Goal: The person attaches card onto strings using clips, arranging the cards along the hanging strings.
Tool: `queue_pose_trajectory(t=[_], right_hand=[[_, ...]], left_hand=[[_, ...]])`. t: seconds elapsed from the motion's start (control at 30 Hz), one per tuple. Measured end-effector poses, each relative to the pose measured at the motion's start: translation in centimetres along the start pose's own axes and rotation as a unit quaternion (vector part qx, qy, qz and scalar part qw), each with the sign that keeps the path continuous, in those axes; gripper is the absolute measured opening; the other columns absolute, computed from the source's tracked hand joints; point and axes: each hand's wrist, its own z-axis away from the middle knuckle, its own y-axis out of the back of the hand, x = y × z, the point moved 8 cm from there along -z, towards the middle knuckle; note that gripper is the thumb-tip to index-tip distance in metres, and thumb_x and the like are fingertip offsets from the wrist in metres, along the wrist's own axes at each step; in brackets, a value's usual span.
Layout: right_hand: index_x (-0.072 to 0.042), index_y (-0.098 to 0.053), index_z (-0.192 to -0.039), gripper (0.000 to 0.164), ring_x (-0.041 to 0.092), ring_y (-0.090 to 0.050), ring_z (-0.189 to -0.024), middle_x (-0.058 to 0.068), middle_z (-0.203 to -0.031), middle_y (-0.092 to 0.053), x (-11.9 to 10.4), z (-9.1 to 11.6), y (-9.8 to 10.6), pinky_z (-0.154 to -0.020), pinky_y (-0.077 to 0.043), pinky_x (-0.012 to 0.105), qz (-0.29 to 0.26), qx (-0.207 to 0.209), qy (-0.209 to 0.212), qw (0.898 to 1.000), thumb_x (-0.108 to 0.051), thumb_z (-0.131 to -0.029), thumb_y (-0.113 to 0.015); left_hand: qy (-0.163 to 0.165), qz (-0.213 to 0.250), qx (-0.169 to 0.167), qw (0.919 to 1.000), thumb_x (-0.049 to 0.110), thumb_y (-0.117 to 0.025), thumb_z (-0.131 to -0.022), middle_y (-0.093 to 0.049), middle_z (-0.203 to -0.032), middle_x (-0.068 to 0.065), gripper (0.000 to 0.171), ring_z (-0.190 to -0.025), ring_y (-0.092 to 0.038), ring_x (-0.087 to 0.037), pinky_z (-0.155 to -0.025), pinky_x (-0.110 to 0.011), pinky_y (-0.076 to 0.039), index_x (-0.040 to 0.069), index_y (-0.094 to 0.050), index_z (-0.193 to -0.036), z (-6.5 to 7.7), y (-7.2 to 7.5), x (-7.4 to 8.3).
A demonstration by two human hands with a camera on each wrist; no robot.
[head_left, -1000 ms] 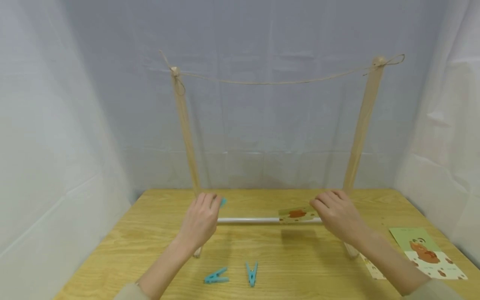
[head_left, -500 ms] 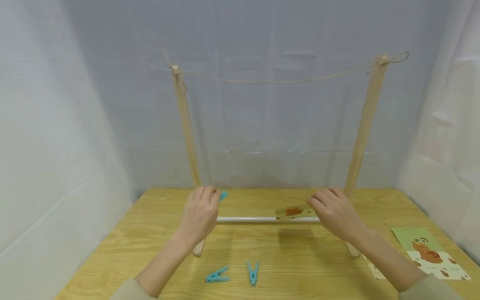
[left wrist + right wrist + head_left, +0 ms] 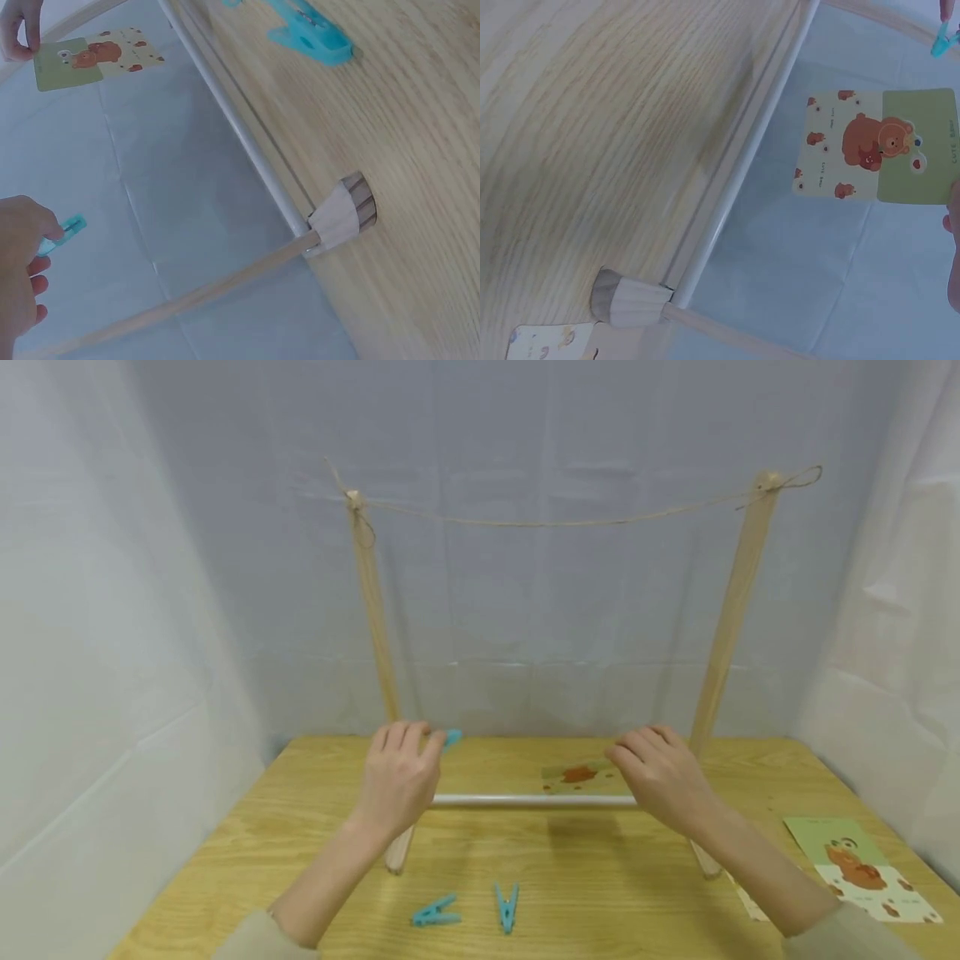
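My left hand pinches a blue clothespin between thumb and fingers; its tip sticks out to the right. My right hand grips a green-and-cream card printed with a brown bear, holding it by the edge of its green half. In the head view that card is seen steeply foreshortened, behind the white crossbar. Above and beyond both hands, a thin twine sags between two wooden posts. Two more blue clothespins, one on its side and one pointing its legs away, lie on the table.
The left post and right post rise from the wooden table, joined low down by the crossbar. Another bear card lies at the right, with a second card partly hidden under the right forearm. White sheets enclose the back and sides.
Both hands have risen a little. The right hand and its card have shifted slightly left, and more of the clothespin shows beyond the left fingers.
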Motion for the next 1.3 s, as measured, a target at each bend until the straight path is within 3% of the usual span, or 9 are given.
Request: queue_pose_trajectory(t=[0.17, 0.27, 0.43, 0.67, 0.97, 1.3], right_hand=[[-0.001, -0.064, -0.080, 0.028, 0.027, -0.057, -0.065, 0.010, -0.075, -0.060, 0.1, -0.8, 0.0, -0.063, -0.047, 0.043, 0.007, 0.009, -0.002, 1.000, -0.005, -0.095, -0.041], [-0.002, -0.064, -0.080, 0.027, 0.027, -0.057, -0.065, 0.009, -0.074, -0.060, 0.2, -1.3, 0.0, -0.063, -0.046, 0.042, 0.014, 0.014, -0.002, 1.000, -0.005, -0.095, -0.041], [-0.002, -0.063, -0.080, 0.031, 0.027, -0.057, -0.065, 0.009, -0.074, -0.060, 0.5, -2.1, -0.2, -0.065, -0.046, 0.042, 0.023, 0.007, -0.004, 1.000, -0.006, -0.097, -0.038], [-0.002, -0.064, -0.080, 0.031, 0.027, -0.058, -0.066, 0.010, -0.074, -0.062, 0.7, -3.6, -0.4, -0.067, -0.046, 0.042, 0.024, 0.012, -0.005, 1.000, -0.007, -0.097, -0.038], [-0.002, -0.063, -0.080, 0.029, 0.027, -0.058, -0.067, 0.010, -0.075, -0.061, 1.0, -5.3, -0.5, -0.068, -0.045, 0.043, 0.029, 0.024, -0.005, 0.999, -0.005, -0.096, -0.040], [-0.001, -0.063, -0.080, 0.024, 0.030, -0.057, -0.065, 0.012, -0.074, -0.061, 1.2, -6.8, -0.1, -0.066, -0.044, 0.046, 0.030, 0.068, 0.007, 0.997, -0.002, -0.094, -0.043]], left_hand=[[0.000, -0.016, 0.028, 0.9995, 0.003, -0.042, -0.083, -0.064, -0.082, -0.016, 0.023, -0.076, -0.058, -0.033, -0.070, -0.042, -0.047, -0.001, -0.064, -0.086, -0.8, 0.4, -0.8], [0.000, -0.029, 0.040, 0.9988, 0.003, -0.040, -0.082, -0.063, -0.080, -0.016, 0.024, -0.075, -0.056, -0.032, -0.071, -0.042, -0.046, -0.003, -0.063, -0.085, -1.4, 0.6, -1.3], [-0.002, -0.049, 0.044, 0.9979, 0.001, -0.049, -0.075, -0.063, -0.080, -0.015, 0.018, -0.076, -0.056, -0.031, -0.072, -0.041, -0.044, -0.003, -0.063, -0.086, -2.4, 0.8, -1.9], [-0.004, -0.048, 0.039, 0.9981, 0.002, -0.047, -0.080, -0.062, -0.083, -0.016, 0.018, -0.077, -0.055, -0.032, -0.075, -0.044, -0.044, -0.003, -0.063, -0.086, -3.8, 0.9, -2.5], [-0.001, -0.062, 0.034, 0.9975, 0.002, -0.065, -0.071, -0.062, -0.086, -0.016, 0.020, -0.079, -0.056, -0.033, -0.079, -0.046, -0.043, -0.003, -0.065, -0.090, -5.6, 1.5, -3.6], [-0.010, -0.075, 0.031, 0.9967, 0.007, -0.068, -0.072, -0.063, -0.088, -0.015, 0.024, -0.080, -0.055, -0.032, -0.081, -0.047, -0.041, -0.002, -0.065, -0.094, -7.2, 2.2, -4.2]])
